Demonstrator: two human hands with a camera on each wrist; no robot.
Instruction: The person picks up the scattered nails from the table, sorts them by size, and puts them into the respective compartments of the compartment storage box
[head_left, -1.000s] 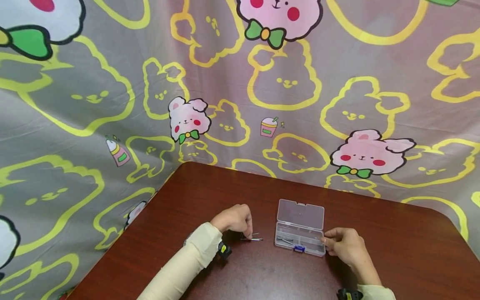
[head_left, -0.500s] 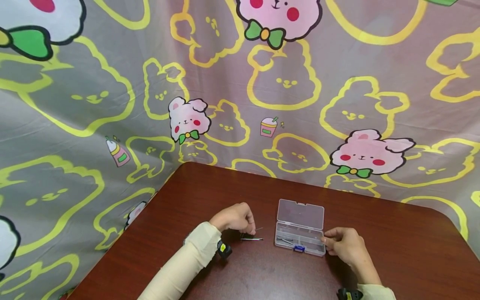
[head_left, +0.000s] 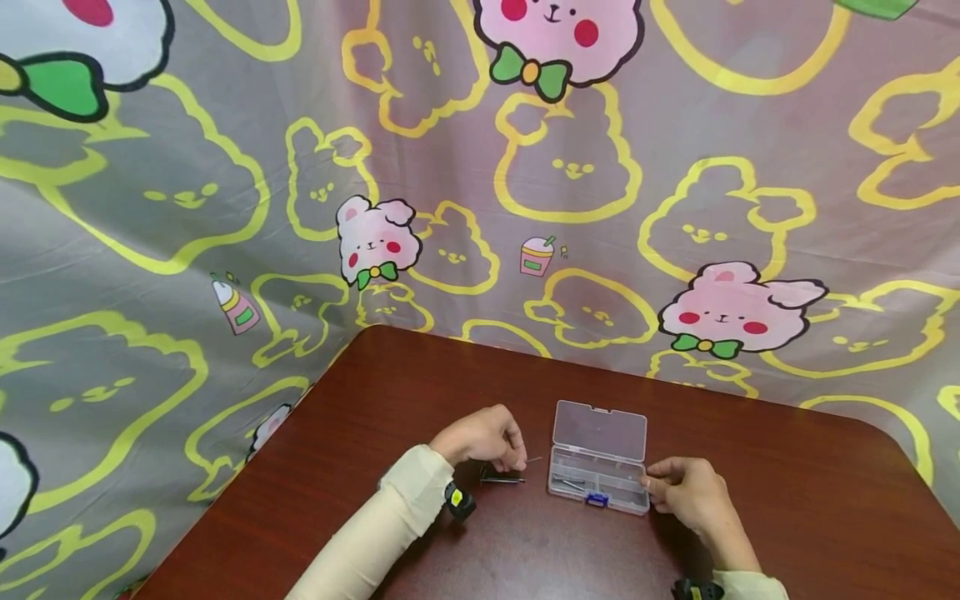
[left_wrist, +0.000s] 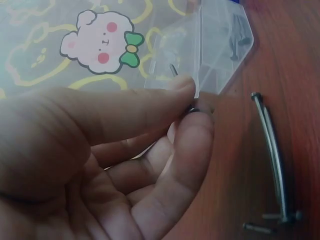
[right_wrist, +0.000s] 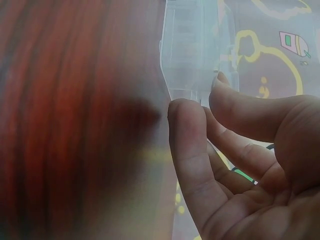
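Observation:
My left hand [head_left: 483, 440] pinches a thin metal nail [left_wrist: 173, 70] between thumb and index finger; its pointed end sticks out past the thumb, and the fingertips cover most of its middle. Just below that hand, several longer nails [head_left: 504, 480] lie together on the table, their flat heads showing in the left wrist view. To the right stands a clear plastic compartment box [head_left: 600, 432], lid raised, with a blue latch [head_left: 597, 500] at its front. A few nails [head_left: 572, 482] lie in its front left compartment. My right hand [head_left: 692, 492] grips the box's right end between thumb and index finger.
A dark red-brown wooden table [head_left: 420, 375] carries everything. Behind it and along its left side hangs a grey cloth [head_left: 450, 167] printed with cartoon animals. Shorter nails [left_wrist: 257, 228] lie by the long ones in the left wrist view.
The left hand has picked a thin nail up off the table and moved slightly right with it, toward the box. The right hand has stayed on the box's end.

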